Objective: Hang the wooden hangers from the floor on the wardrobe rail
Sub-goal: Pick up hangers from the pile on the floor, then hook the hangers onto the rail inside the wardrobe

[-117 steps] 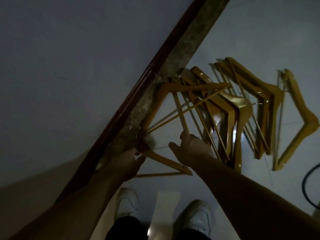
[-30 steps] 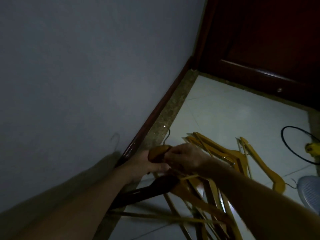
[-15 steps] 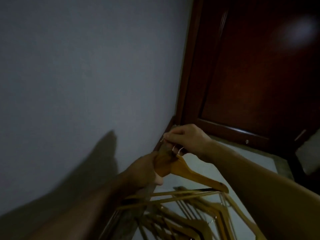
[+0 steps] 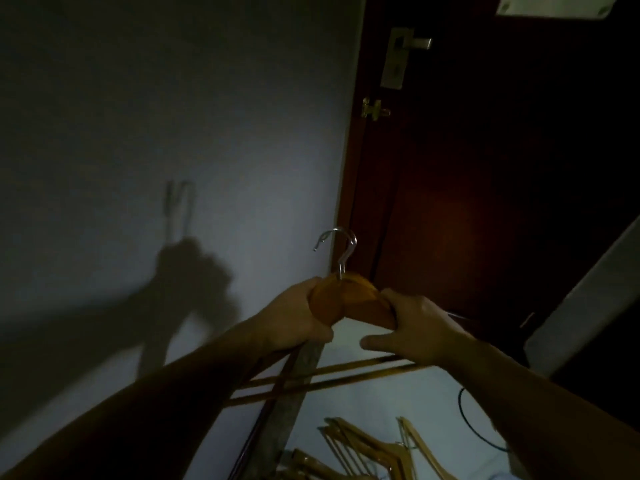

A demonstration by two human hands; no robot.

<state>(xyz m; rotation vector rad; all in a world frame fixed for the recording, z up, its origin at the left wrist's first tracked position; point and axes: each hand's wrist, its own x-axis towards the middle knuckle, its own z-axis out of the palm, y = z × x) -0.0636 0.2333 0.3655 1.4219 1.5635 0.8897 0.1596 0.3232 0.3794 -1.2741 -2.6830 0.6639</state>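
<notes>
While wooden hangers (image 4: pixel 346 301) are gripped at neck by left hand (image 4: pixel 294 317) and right hand (image 4: pixel 415 327), before door (image 4: pixel 485 168), hook (image 4: pixel 341 247) to be kept upright, bundle squared; rail not visible. Other hangers (image 4: pixel 363 445) lie on floor (image 4: pixel 398 400).

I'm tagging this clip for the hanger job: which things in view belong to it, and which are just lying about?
Part of the job: held wooden hangers, gripped by the left hand and right hand; wooden hangers on the floor.
Just there: door handle; brass latch; black cable on the floor.
</notes>
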